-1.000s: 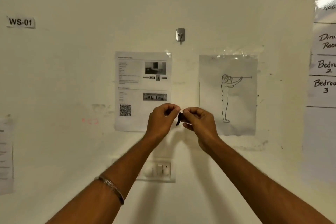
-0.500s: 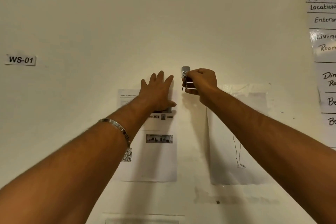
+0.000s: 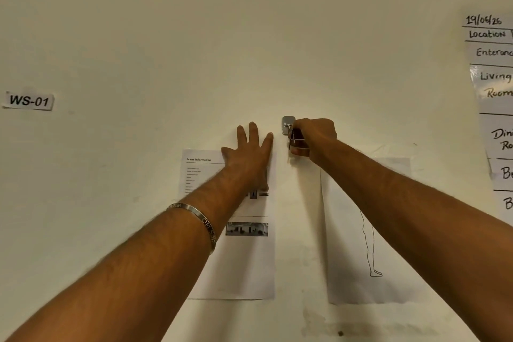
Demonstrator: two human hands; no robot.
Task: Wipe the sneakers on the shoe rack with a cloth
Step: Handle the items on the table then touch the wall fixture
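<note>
I'm looking at a cream wall (image 3: 249,36) with a WS-01 label (image 3: 28,101). Printed sheets (image 3: 244,258) are taped up, plus a handwritten location chart (image 3: 494,78).

1. Your two forearms were bare, with no sleeves showing on either.
2. You wore a silver metal bangle with engraved lettering (image 3: 202,224) round your left wrist.
3. Your right wrist carried nothing visible.
</note>
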